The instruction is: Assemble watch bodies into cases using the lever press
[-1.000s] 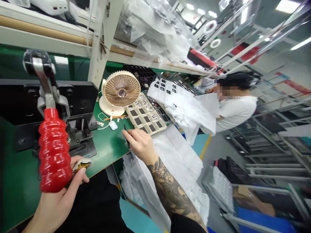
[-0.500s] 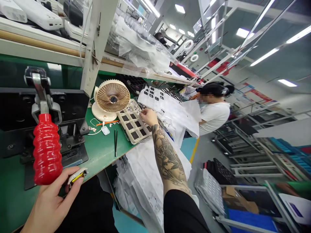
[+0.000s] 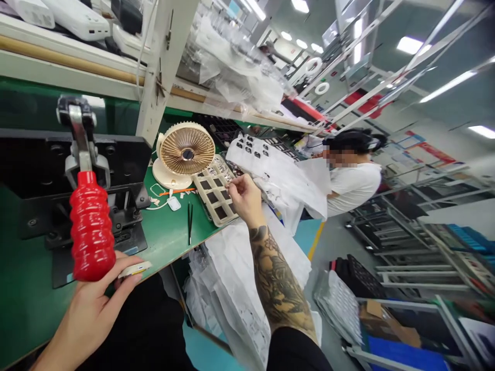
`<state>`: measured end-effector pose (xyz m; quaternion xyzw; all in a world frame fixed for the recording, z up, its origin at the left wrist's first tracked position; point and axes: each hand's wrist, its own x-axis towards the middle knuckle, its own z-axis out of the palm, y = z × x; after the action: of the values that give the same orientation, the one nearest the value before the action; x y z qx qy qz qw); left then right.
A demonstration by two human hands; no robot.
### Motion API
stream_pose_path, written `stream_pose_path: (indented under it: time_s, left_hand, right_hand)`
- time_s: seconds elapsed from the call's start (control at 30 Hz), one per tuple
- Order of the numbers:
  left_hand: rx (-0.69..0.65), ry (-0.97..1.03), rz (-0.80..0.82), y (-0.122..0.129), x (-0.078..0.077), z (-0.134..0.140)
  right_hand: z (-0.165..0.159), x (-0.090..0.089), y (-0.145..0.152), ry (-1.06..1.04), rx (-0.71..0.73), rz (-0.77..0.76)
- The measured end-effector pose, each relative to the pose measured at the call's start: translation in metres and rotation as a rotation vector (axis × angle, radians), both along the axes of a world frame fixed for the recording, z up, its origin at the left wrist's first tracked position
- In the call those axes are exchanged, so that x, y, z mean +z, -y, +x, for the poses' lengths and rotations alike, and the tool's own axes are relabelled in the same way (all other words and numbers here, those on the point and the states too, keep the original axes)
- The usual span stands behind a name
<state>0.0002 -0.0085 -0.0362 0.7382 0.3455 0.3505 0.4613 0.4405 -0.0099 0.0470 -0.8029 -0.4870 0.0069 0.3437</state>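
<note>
Small white part, flat and pale with a thin yellowish edge, sits pinched between the thumb and fingers of my left hand, low at the near edge of the green bench. It hangs just below and to the right of the red ribbed handle of the black press, which stands at the left of the bench; my fingers sit right beside the bottom of that handle.

My right hand reaches across to the beige compartment tray, with the fingertips drawn together over its far right edge. Something tiny may be nipped between them, but I cannot tell what. My tattooed forearm runs back over the crumpled white plastic bags hanging off the bench's front.

Black tweezers lie flat on the green surface between my two hands, touching neither. A small beige desk fan stands behind the tray. A person in a white shirt works farther along the line.
</note>
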Motion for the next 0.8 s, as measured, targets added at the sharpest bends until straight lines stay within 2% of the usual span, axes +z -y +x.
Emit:
stream_pose_path:
  time_s: [0.13, 0.23, 0.33, 0.47, 0.63, 0.8]
  left_hand:
    - [-0.05, 0.004, -0.021, -0.001, 0.012, 0.003]
    - [-0.027, 0.057, -0.008, -0.001, 0.016, 0.004]
    - [0.06, 0.099, 0.042, 0.001, 0.017, 0.005]
    - [0.101, 0.13, 0.091, 0.002, 0.017, 0.008]
    - [0.089, 0.122, 0.144, 0.002, 0.018, 0.009]
    - [0.1, 0.103, 0.207, 0.003, 0.019, 0.01]
  right_hand:
    - [-0.083, 0.0, 0.014, 0.0, 0.331, 0.123]
    - [-0.137, -0.004, 0.02, -0.057, 0.608, 0.256]
    - [-0.173, -0.009, 0.027, -0.185, 0.724, 0.271]
    - [-0.196, -0.014, 0.031, -0.257, 0.826, 0.234]
    - [-0.208, -0.014, 0.026, -0.278, 0.943, 0.272]
    - [-0.209, -0.014, 0.022, -0.162, 1.007, 0.195]
